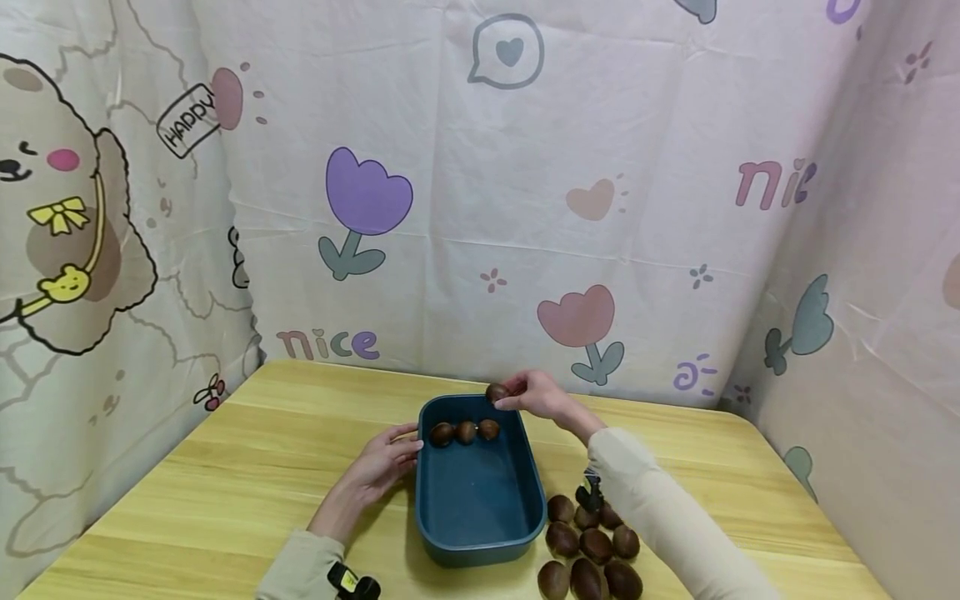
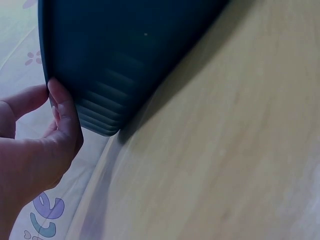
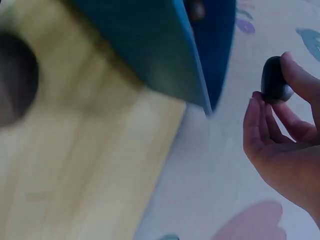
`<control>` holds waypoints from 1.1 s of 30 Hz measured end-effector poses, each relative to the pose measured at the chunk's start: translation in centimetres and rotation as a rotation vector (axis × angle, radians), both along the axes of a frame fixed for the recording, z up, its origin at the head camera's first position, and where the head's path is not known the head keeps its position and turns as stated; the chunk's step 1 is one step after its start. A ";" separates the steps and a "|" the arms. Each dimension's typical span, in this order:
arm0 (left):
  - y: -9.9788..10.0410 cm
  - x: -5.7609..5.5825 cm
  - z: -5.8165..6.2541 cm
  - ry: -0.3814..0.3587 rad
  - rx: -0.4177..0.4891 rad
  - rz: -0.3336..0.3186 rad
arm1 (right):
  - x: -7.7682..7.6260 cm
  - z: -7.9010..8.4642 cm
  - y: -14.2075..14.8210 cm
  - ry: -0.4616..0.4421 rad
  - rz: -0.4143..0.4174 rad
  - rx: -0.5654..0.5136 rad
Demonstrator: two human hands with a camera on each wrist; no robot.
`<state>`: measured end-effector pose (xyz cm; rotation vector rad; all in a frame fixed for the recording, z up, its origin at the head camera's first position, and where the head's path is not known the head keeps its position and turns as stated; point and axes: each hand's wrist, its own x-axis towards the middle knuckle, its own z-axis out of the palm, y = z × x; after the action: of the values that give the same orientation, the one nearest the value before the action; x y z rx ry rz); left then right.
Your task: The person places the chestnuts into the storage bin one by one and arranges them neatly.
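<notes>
A deep, dark teal rectangular box (image 1: 480,492) stands on the table, with a row of three brown chestnuts (image 1: 466,432) across its far end. At the box's left side, my left hand (image 1: 384,462) holds the rim; the left wrist view shows thumb and fingers (image 2: 65,112) at the edge of the box wall (image 2: 95,55). Above the far right corner of the box, my right hand (image 1: 542,395) pinches another chestnut (image 1: 497,393) between thumb and fingers. In the right wrist view this chestnut (image 3: 274,80) is held clear of the box wall (image 3: 155,55).
Several loose chestnuts (image 1: 596,546) lie grouped on the wooden table (image 1: 247,467), right of the box and partly under the right forearm. A printed curtain (image 1: 480,208) hangs behind the table and along both sides. Each sleeve carries a small black wrist camera (image 1: 352,581).
</notes>
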<state>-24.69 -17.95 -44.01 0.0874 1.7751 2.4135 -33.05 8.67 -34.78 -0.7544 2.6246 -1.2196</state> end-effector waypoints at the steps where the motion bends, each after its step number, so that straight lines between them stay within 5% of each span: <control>1: 0.0 0.0 0.0 0.001 -0.003 -0.002 | 0.1 -0.3 -0.5 -0.010 0.014 -0.014; 6: 0.0 0.0 -0.2 0.004 -0.002 -0.009 | 0.9 -1.0 -2.7 -0.104 0.083 -0.067; 14: 0.0 0.1 -0.2 0.006 0.017 -0.013 | 1.1 -1.2 -4.8 -0.213 0.080 -0.107; 29: -0.2 0.1 0.1 0.008 0.013 -0.029 | 0.9 -3.3 -7.1 -0.282 -0.002 -0.101; 33: -0.1 0.1 0.1 0.009 0.016 -0.023 | 1.0 -3.6 -7.2 -0.244 0.033 -0.058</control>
<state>-24.61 -18.09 -43.95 0.1192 1.7489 2.4156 -32.10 1.46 -38.35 -0.6116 2.3816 -1.2947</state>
